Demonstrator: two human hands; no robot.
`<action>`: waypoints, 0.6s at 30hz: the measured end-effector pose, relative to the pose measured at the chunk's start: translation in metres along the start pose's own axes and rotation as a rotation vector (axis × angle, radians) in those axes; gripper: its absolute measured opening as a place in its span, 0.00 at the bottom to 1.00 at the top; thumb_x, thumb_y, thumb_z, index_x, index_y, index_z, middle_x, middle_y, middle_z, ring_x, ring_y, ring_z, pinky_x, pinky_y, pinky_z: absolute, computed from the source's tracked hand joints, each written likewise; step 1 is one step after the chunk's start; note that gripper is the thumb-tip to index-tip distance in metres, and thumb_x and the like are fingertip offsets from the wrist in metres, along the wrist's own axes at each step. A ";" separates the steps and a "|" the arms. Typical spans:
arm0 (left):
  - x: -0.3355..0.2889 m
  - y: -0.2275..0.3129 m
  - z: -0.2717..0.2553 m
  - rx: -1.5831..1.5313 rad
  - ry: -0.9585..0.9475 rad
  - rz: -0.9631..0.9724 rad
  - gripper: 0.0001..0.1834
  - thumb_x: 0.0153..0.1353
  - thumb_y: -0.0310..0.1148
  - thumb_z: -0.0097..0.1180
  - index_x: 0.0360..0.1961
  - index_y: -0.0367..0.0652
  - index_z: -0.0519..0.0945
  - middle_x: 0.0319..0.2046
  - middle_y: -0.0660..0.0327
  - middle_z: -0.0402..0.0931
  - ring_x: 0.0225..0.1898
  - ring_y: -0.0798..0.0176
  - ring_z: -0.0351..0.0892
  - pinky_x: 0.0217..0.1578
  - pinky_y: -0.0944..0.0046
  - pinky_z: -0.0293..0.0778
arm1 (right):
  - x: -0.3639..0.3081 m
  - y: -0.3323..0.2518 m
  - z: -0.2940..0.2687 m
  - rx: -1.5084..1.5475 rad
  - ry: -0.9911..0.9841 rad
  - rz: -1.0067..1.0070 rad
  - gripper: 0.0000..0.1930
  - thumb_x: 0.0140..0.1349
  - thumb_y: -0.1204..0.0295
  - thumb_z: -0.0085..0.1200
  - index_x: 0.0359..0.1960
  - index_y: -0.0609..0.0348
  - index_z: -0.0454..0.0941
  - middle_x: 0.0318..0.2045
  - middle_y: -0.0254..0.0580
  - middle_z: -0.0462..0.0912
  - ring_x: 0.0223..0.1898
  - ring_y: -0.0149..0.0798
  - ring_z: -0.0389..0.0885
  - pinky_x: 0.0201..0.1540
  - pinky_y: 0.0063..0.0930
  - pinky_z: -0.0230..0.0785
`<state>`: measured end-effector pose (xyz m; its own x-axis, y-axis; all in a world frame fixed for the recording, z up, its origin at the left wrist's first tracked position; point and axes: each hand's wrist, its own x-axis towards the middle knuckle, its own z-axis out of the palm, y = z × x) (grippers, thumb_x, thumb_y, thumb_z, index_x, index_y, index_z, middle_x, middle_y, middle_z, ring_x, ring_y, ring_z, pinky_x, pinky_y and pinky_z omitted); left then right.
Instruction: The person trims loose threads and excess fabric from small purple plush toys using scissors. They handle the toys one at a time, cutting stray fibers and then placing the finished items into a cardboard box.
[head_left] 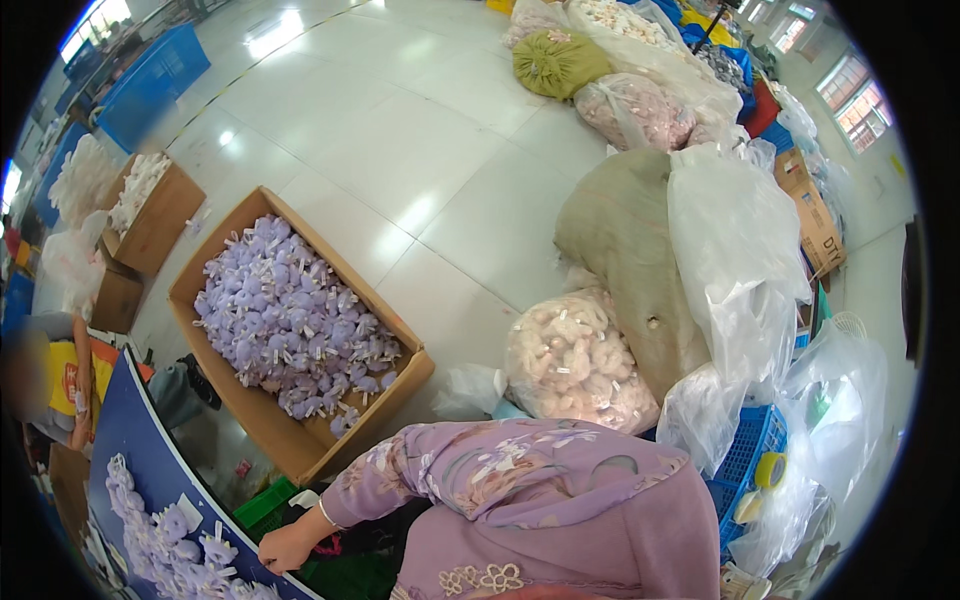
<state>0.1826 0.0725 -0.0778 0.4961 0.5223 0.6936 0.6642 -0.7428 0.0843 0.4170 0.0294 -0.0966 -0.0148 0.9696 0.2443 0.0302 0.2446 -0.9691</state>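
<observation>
Floral sleeve [480,468], tabletop plushies [180,549], slanting down-right

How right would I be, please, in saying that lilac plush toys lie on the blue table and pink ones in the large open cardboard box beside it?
Almost: the head view shows the plush toys in the large open cardboard box are lilac, not pink. The lilac plush toys do lie on the blue table.

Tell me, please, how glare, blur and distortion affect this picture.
Head view: bright glare patches on the tiled floor; head view: fisheye distortion bows the edge of the blue table, and the rim is black; head view: a blurred patch covers part of the blue bin, though lilac toys look clearer.
</observation>
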 end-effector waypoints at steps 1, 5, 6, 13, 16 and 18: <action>0.001 0.000 0.000 0.005 0.002 0.012 0.26 0.56 0.33 0.60 0.53 0.30 0.70 0.45 0.45 0.73 0.44 0.46 0.74 0.45 0.52 0.71 | -0.002 -0.005 -0.005 0.009 -0.034 -0.001 0.11 0.55 0.69 0.49 0.29 0.63 0.82 0.19 0.45 0.82 0.22 0.42 0.81 0.28 0.36 0.71; 0.003 0.001 0.001 0.021 0.027 0.057 0.28 0.54 0.31 0.63 0.54 0.29 0.70 0.46 0.44 0.73 0.46 0.44 0.74 0.48 0.51 0.70 | -0.004 -0.010 -0.012 0.009 -0.104 -0.003 0.12 0.56 0.68 0.49 0.27 0.64 0.82 0.18 0.42 0.82 0.22 0.38 0.81 0.27 0.34 0.71; 0.005 -0.001 0.000 0.028 0.027 0.070 0.28 0.54 0.31 0.64 0.54 0.29 0.70 0.46 0.44 0.73 0.47 0.44 0.73 0.48 0.50 0.70 | -0.003 -0.009 -0.012 0.032 -0.106 -0.017 0.13 0.57 0.66 0.49 0.29 0.64 0.81 0.18 0.42 0.82 0.21 0.37 0.80 0.26 0.33 0.70; -0.005 -0.016 -0.008 0.042 0.029 0.107 0.32 0.51 0.29 0.68 0.55 0.28 0.69 0.49 0.42 0.72 0.50 0.40 0.72 0.52 0.48 0.69 | -0.021 -0.046 -0.021 0.459 -0.121 0.209 0.22 0.64 0.51 0.49 0.36 0.62 0.74 0.21 0.39 0.81 0.18 0.32 0.71 0.22 0.26 0.63; -0.016 -0.006 -0.009 -0.202 -0.008 -0.138 0.32 0.53 0.29 0.67 0.57 0.28 0.68 0.50 0.41 0.72 0.50 0.40 0.73 0.53 0.48 0.70 | -0.011 -0.041 0.002 0.334 -0.128 -0.002 0.20 0.61 0.56 0.54 0.36 0.66 0.74 0.23 0.41 0.81 0.24 0.32 0.75 0.26 0.27 0.66; -0.024 0.002 -0.014 -0.430 -0.004 -0.372 0.31 0.55 0.30 0.64 0.58 0.29 0.68 0.51 0.40 0.72 0.51 0.41 0.74 0.53 0.49 0.70 | -0.007 -0.045 0.019 0.420 -0.174 0.036 0.21 0.56 0.62 0.60 0.39 0.71 0.73 0.30 0.45 0.81 0.31 0.35 0.77 0.36 0.30 0.70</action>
<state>0.1643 0.0531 -0.0844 0.2749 0.7827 0.5584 0.5076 -0.6114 0.6071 0.3970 0.0109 -0.0550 -0.1899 0.9532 0.2354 -0.3738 0.1515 -0.9150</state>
